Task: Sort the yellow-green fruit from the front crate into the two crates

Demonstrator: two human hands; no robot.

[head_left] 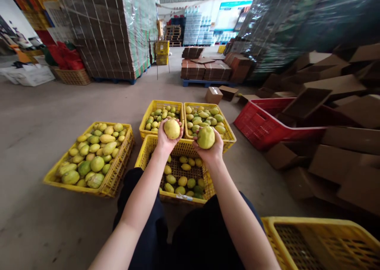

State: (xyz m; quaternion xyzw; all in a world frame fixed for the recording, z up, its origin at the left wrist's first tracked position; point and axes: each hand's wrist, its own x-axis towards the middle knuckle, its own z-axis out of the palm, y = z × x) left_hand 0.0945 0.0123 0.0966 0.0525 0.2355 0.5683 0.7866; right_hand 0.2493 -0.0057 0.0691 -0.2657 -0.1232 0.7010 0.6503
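One yellow fruit [171, 129] sits gripped in the left hand [168, 137], a greener fruit [206, 138] in the right hand [211, 146]; below both, toward six o'clock, lies the near crate [145, 151], and a heaped crate [118, 165] stands at nine.

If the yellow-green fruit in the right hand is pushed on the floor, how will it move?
The yellow-green fruit would probably roll, being roundish, but perhaps unevenly, as its outline looks slightly lumpy. It seems firm, with no sagging visible over the right hand.
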